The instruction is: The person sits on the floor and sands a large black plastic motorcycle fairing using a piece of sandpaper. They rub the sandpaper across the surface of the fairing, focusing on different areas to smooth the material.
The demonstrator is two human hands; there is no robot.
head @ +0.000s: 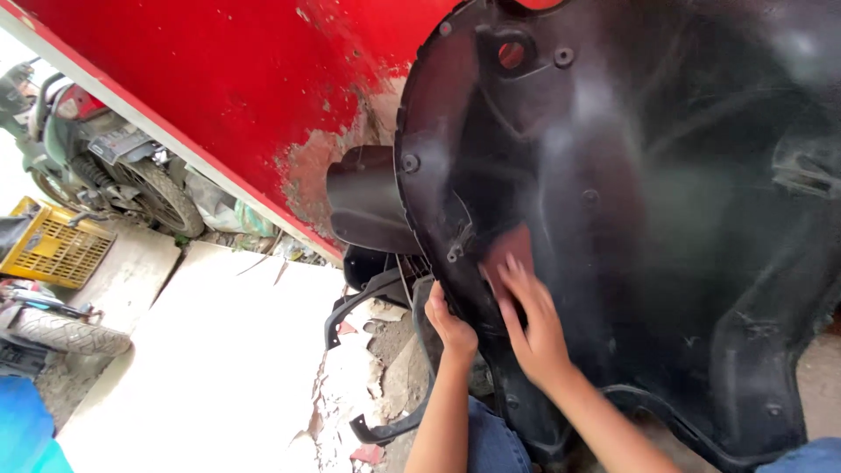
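Right hand presses reddish sandpaper sheet flat against large black moulded plastic panel; left hand clamps panel's edge.

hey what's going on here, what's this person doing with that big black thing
A person is working on a large black plastic panel, propped in front of a chipped red wall. The left hand grips the panel's edge, while the right hand presses a reddish-brown sheet, possibly sandpaper, flat against its surface. A motorbike stands behind.
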